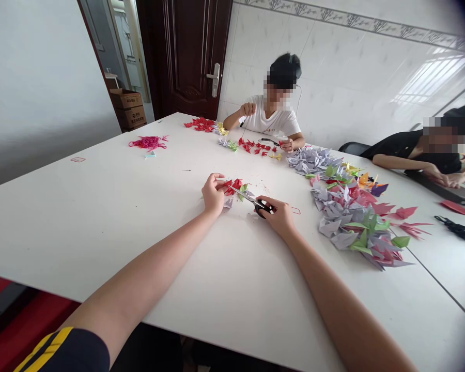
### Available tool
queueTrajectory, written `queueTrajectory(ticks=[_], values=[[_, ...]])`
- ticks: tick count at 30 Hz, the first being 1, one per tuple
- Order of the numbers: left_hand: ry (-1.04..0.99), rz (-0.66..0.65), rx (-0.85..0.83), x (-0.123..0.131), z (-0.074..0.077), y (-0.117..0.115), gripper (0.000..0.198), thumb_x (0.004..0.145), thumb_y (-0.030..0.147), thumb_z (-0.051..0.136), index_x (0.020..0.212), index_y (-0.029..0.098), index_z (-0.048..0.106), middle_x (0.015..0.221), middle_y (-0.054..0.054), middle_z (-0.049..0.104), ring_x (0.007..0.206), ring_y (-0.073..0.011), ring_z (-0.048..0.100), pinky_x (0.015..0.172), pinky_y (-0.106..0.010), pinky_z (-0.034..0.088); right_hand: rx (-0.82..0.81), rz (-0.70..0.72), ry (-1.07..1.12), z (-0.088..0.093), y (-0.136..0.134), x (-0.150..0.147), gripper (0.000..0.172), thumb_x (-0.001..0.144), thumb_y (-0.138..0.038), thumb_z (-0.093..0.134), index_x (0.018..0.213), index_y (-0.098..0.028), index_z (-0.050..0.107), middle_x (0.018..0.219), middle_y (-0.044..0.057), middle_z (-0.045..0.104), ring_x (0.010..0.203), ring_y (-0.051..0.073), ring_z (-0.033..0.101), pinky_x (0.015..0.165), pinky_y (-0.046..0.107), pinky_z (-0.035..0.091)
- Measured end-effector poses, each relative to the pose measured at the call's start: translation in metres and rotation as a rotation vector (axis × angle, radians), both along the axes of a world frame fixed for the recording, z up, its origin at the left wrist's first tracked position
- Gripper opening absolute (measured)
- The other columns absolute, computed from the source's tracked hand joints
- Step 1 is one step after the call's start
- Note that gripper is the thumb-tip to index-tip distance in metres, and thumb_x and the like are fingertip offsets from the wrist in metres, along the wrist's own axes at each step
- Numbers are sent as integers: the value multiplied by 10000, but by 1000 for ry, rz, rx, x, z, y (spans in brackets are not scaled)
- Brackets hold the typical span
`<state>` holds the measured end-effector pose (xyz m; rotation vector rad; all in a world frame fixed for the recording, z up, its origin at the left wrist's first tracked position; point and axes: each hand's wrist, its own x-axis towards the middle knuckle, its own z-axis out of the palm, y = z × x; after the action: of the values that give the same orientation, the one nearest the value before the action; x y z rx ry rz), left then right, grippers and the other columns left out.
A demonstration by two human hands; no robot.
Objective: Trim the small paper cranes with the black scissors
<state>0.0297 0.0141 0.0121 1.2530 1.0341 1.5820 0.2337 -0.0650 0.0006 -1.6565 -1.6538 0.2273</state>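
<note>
The left hand point(214, 195) pinches folded red paper point(236, 186) over the table point(101, 217), fingertips together on its left edge. The paper looks light, crisp and easily crushed; a gentle edge grip should suit. Scissors point(247, 196) reach it, the right hand's point(279, 214) fingers wrapped around their stiff handles.

Craft room: white table point(101, 222), folded-paper heap point(346, 206), tiled wall point(333, 77)
</note>
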Motion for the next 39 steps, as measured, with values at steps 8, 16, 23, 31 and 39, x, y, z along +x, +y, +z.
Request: queueTrajectory(ticks=[8, 16, 23, 31, 39], values=[[20, 5, 1, 0, -3, 1, 319, 710, -52, 540, 897, 201, 592, 752, -5, 700, 752, -161, 692, 730, -269, 535, 24, 3, -31, 2, -2, -1, 335, 738, -358, 652, 1036, -264, 775, 702, -9, 645, 602, 144, 494, 596, 263, 363], [51, 8, -11, 0, -3, 1, 323, 711, -42, 564, 903, 215, 597, 739, 5, 696, 756, -169, 690, 730, -277, 531, 72, -36, -108, 2, -3, -3, 334, 722, -325, 628, 1020, -273, 771, 727, -9, 664, 616, 152, 533, 621, 262, 394], [35, -7, -53, 1, 0, -1, 312, 728, -34, 562, 916, 214, 587, 748, -7, 688, 752, -176, 688, 706, -284, 544, 140, -32, -192, 0, -3, -3, 319, 738, -292, 600, 1016, -279, 757, 714, 0, 666, 645, 176, 572, 620, 268, 398], [26, 0, -105, 1, 4, -5, 295, 704, 23, 610, 923, 219, 592, 700, 15, 668, 729, -176, 677, 689, -276, 514, 155, -54, -259, -1, -4, -4, 313, 765, -278, 590, 1041, -268, 737, 781, 13, 714, 676, 186, 595, 617, 271, 388], [7, 7, -140, 1, 3, -3, 303, 668, 59, 602, 923, 223, 603, 659, 29, 646, 678, -168, 642, 672, -281, 493, 196, -65, -331, 0, -6, -7, 304, 779, -255, 574, 1038, -270, 732, 799, 29, 733, 707, 199, 600, 612, 275, 360]])
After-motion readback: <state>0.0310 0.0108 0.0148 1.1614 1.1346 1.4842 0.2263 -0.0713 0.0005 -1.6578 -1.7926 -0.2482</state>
